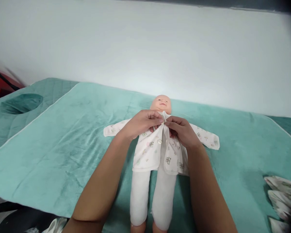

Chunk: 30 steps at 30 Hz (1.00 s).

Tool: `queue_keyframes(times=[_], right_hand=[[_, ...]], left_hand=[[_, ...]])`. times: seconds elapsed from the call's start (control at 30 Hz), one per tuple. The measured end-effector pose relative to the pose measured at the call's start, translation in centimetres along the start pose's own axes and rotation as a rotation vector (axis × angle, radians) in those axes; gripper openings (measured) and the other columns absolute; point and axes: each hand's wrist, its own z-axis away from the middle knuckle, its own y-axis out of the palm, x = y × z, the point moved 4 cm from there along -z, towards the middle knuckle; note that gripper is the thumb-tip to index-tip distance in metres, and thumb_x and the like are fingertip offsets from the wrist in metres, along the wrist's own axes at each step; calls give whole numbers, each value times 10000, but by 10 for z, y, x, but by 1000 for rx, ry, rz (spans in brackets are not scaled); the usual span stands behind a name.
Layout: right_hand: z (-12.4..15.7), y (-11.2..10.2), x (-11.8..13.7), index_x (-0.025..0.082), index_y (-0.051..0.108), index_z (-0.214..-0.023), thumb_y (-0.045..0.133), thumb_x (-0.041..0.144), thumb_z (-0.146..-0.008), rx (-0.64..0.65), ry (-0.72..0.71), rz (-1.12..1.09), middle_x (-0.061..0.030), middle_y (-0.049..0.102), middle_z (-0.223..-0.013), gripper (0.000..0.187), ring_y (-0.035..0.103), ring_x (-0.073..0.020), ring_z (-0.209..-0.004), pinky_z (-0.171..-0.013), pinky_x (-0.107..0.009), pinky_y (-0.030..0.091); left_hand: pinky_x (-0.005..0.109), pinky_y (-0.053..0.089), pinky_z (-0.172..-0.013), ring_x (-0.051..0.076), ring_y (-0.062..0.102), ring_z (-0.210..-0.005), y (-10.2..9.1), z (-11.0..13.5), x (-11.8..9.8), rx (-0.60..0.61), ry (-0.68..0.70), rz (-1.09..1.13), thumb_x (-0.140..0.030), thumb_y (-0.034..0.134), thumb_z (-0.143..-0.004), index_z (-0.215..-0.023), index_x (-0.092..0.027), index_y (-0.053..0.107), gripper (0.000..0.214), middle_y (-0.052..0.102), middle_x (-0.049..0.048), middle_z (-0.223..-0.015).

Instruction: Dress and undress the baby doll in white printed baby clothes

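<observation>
A baby doll (161,103) lies on its back, wearing a white printed baby jacket (145,155) over white legs (140,194). My left hand (147,122) pinches one front edge of the jacket just below the doll's neck. Opposite it, my right hand (180,127) grips the other front edge, and the fingertips of both hands nearly meet. Whether a fastener is between them is hidden by my fingers. Below my hands the front parts, and a pale button (159,141) shows on the left flap. Both sleeves stretch out sideways.
A green velvety cover (63,136) spreads over the bed, with an oval face hole (21,103) at far left. Folded printed cloths (282,197) lie at the right edge. A white wall (145,48) stands behind. Dark items (21,216) show at lower left.
</observation>
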Motion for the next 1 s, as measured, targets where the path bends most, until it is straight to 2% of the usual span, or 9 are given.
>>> queue_keyframes(times=[0.37,0.6,0.8,1.0], right_hand=[[-2,-1,-3,187,611,-672,669,369,-849,-22,1,-34,36,536,-502,261,440,-87,-438,-438,-223,288],[-2,0,-5,189,598,-708,593,484,-899,18,36,-77,6,584,-514,351,452,-96,-437,-439,-222,298],[1,0,-2,201,589,-842,711,363,-828,54,-10,-14,38,584,-582,203,498,-94,-507,-477,-210,339],[1,4,1,219,524,-842,725,325,-801,-15,-9,80,81,509,-578,231,460,-78,-472,-444,-206,315]], left_hand=[[210,391,-533,86,517,-599,2,2,-1,-14,-7,12,-304,674,-832,-821,-164,652,142,562,-3,-668],[204,398,-536,82,517,-603,2,0,1,-20,-11,46,-341,712,-808,-755,-156,629,209,569,-5,-661],[206,415,-555,83,533,-605,0,-2,3,-47,-16,48,-352,744,-776,-738,-153,654,222,594,-1,-664],[239,464,-606,117,578,-671,0,-1,3,-65,-40,26,-415,771,-728,-761,-156,691,273,643,25,-739]])
